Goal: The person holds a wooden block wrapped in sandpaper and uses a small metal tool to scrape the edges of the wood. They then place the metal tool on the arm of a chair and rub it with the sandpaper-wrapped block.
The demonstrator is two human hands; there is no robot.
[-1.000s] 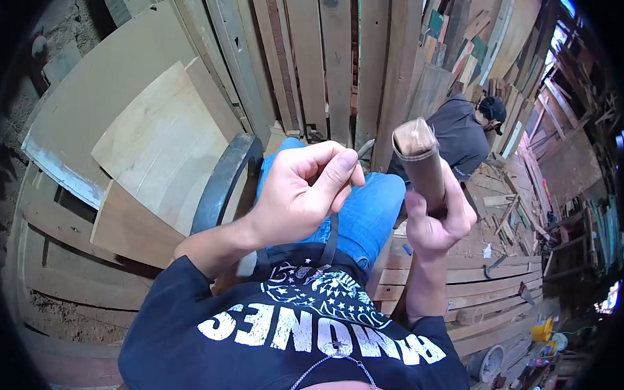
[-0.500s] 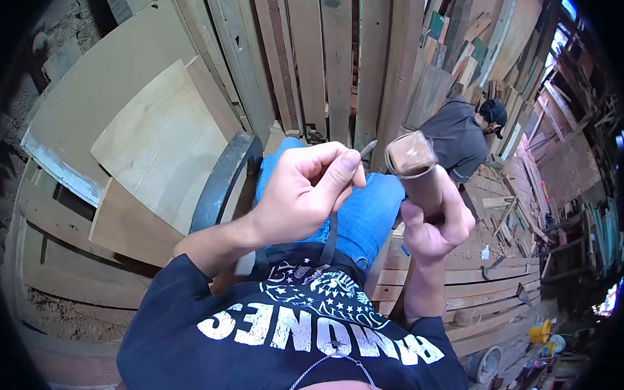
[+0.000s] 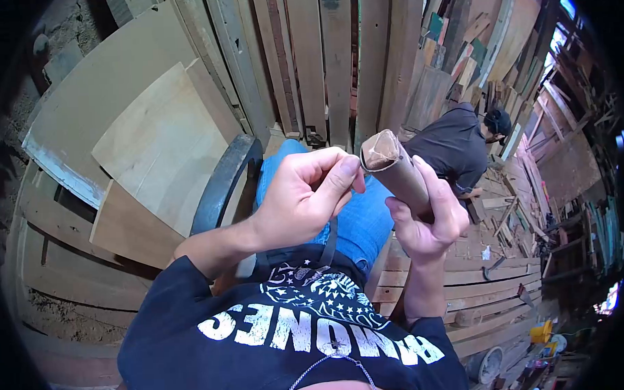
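In my right hand (image 3: 436,215) is a brown tube (image 3: 411,184) that looks like cardboard, tilted with its end up and to the left. A crumpled, clear-looking wrap with something brown inside (image 3: 381,150) fills that end. My left hand (image 3: 308,188) is closed in a pinch, thumb against the fingers, right at the tube's near rim. The thin grey pointed piece it pinched a moment earlier is hidden now behind the fingers and the rim.
A dark chair armrest (image 3: 225,181) stands left of my legs in blue jeans (image 3: 354,221). Plywood sheets (image 3: 162,138) lean farther left. Upright planks (image 3: 338,70) line the front. A co-worker (image 3: 451,142) in dark clothes bends down at the right, among wood scraps.
My right hand has brought the tube left and tipped it toward my left hand. The pointed piece has gone out of sight at the rim. The co-worker bends lower.
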